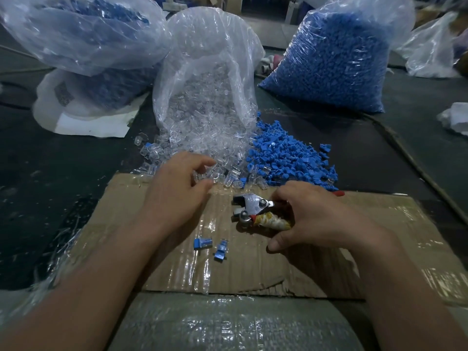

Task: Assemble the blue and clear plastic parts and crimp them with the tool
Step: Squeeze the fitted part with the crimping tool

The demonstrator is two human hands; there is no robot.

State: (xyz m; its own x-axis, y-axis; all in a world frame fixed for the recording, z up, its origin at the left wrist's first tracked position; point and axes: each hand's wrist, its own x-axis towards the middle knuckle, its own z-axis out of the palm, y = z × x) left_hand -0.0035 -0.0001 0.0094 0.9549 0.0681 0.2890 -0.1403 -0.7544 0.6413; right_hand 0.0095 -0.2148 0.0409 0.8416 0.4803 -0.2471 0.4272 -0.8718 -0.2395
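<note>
A metal crimping tool (250, 207) with a cloth-wrapped handle lies on the taped cardboard sheet (329, 269). My right hand (311, 216) curls over its handles and holds them. My left hand (177, 186) hovers with loosely curled fingers at the edge of the clear plastic parts pile (202, 158), holding nothing that I can see. A heap of blue plastic parts (286, 158) lies just right of the clear ones. Two assembled blue-and-clear pieces (202, 243) (221, 252) rest on the cardboard between my hands.
An open bag of clear parts (207, 72) stands behind the pile. Bags of blue parts stand at the back left (83, 34) and back right (336, 59). A bubble-wrapped bundle (228, 325) lies at the near edge.
</note>
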